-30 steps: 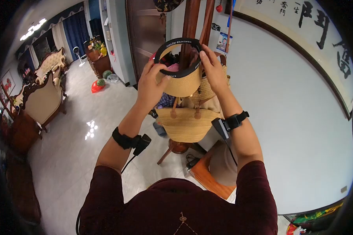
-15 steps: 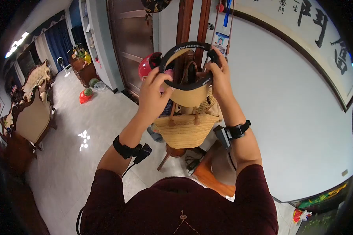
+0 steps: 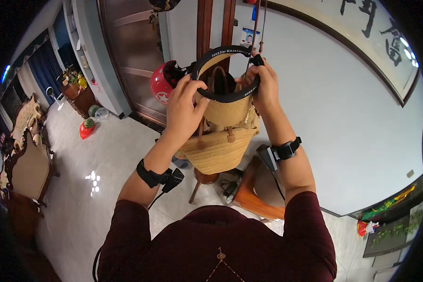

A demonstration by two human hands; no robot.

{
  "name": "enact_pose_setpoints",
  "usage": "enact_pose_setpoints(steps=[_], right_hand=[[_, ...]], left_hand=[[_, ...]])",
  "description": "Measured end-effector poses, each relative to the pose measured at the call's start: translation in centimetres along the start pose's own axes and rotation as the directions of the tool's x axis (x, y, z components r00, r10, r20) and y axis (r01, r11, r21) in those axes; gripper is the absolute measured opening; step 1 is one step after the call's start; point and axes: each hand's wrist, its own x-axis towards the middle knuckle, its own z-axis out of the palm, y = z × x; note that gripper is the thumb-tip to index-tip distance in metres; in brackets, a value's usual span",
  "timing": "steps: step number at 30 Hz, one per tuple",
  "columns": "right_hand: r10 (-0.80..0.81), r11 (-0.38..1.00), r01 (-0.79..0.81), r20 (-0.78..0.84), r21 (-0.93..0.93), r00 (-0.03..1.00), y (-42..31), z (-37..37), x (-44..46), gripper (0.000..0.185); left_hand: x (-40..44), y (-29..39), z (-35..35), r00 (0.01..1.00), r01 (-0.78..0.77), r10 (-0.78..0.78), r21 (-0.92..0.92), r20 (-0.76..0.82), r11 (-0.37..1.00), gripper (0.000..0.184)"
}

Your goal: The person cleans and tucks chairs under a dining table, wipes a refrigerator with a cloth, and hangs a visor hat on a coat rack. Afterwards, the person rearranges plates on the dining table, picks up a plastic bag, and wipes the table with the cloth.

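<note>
Both of my hands hold up a straw sun visor (image 3: 224,113), its black inner band lettered "HELEN KAMINSKI" and facing me. On the visor's left side, my left hand (image 3: 184,105) is closed with thumb and fingers on the band. My right hand (image 3: 265,84) grips the opposite side, near the band's end at the top right. Behind and below the visor hangs a woven straw bag (image 3: 218,152) with brown leather handle tabs. Some brown handles show through the visor's opening.
A red helmet (image 3: 160,85) hangs left of the visor, near a wooden post (image 3: 204,28). Under the bag stands a wooden stool (image 3: 206,178). A white wall (image 3: 333,103) with framed calligraphy is on the right. A carved sofa (image 3: 30,160) stands far left.
The view has turned a little, so the helmet, bag and wall picture appear farther left. Both hands keep their hold on the visor, which has tilted slightly.
</note>
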Motion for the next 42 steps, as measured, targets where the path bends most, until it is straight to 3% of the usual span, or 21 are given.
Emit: enact_pose_setpoints(steps=[3, 6, 8, 9, 11, 13, 14, 17, 18, 19, 26, 29, 32, 36, 39, 42], right_hand=[[0.056, 0.998, -0.056, -0.009, 0.021, 0.998, 0.1, 0.3, 0.1, 0.047], [0.064, 0.995, -0.066, -0.034, -0.08, 0.997, 0.1, 1.0, -0.4, 0.045], [-0.11, 0.95, 0.089, -0.056, -0.3, 0.992, 0.4, 1.4, -1.1, 0.041], [-0.116, 0.948, 0.094, -0.056, -0.303, 0.992, 0.4, 1.6, -1.6, 0.041], [-0.194, 0.872, 0.211, 0.083, -0.441, 0.977, 0.6, 1.7, -1.7, 0.041], [-0.224, 0.755, 0.217, 0.068, -0.619, 0.972, 1.2, 1.4, -1.5, 0.04], [-0.159, 0.758, 0.151, 0.045, -0.634, 0.986, 1.1, 1.9, -1.4, 0.041], [-0.134, 0.789, 0.138, 0.051, -0.599, 0.99, 1.3, 2.9, -0.1, 0.043], [-0.152, 0.803, 0.163, 0.067, -0.573, 0.986, 1.6, 3.2, 0.6, 0.043], [-0.175, 0.813, 0.193, 0.086, -0.548, 0.981, 1.8, 3.5, 1.1, 0.043], [-0.284, 0.856, 0.318, 0.143, -0.407, 0.948, 0.0, 6.6, 2.8, 0.042], [-0.202, 0.917, 0.236, 0.134, -0.323, 0.97, -1.2, 7.0, 2.3, 0.04], [-0.269, 0.851, 0.294, 0.12, -0.436, 0.956, -0.5, 6.1, 2.1, 0.038], [-0.412, 0.663, 0.395, 0.13, -0.636, 0.902, -0.1, 5.4, 2.5, 0.034], [-0.412, 0.673, 0.357, 0.072, -0.648, 0.908, -0.3, 5.2, 3.2, 0.031], [-0.388, 0.715, 0.323, 0.032, -0.62, 0.921, -0.1, 4.2, 3.6, 0.029]], left_hand=[[0.1, -0.9, 0.4, 1.0, 0.01, -0.01, 0.003, -0.01, 1.0, 0.03], [-0.2, -1.3, 0.4, 0.999, -0.028, 0.028, 0.009, -0.036, 1.0, 0.03], [-0.8, -1.6, 0.3, 0.999, -0.029, 0.029, -0.003, -0.032, 1.0, 0.029], [-1.4, -1.8, 0.3, 0.999, -0.034, 0.033, -0.007, -0.035, 0.999, 0.029], [-2.0, -2.4, 0.2, 0.996, 0.089, -0.093, -0.14, -0.018, 0.986, 0.028], [-1.8, -2.7, -0.7, 0.996, 0.053, -0.063, -0.142, -0.067, 0.988, 0.026], [-1.2, -2.4, -1.5, 0.994, 0.008, -0.021, -0.126, -0.104, 0.992, 0.025], [0.1, -2.8, -2.9, 0.978, -0.123, 0.125, 0.024, -0.169, 0.992, 0.024], [0.4, -2.8, -3.3, 0.985, -0.109, 0.099, -0.062, -0.144, 0.992, 0.023], [1.3, -2.8, -3.6, 0.95, -0.226, 0.234, 0.062, -0.205, 0.972, 0.02], [2.7, -2.4, -5.7, 0.912, -0.277, 0.349, 0.305, -0.214, 0.911, 0.024], [2.4, -1.8, -6.3, 0.925, -0.28, 0.355, 0.385, -0.138, 0.88, 0.03], [1.5, -1.3, -6.4, 0.938, -0.267, 0.331, 0.402, -0.1, 0.876, 0.034], [2.2, -1.6, -6.2, 0.965, -0.219, 0.26, 0.416, -0.044, 0.882, 0.037], [3.5, -1.7, -5.8, 0.96, -0.238, 0.278, 0.423, -0.033, 0.874, 0.037], [4.0, -0.9, -5.7, 0.98, -0.195, 0.196, 0.41, 0.04, 0.891, 0.035]])
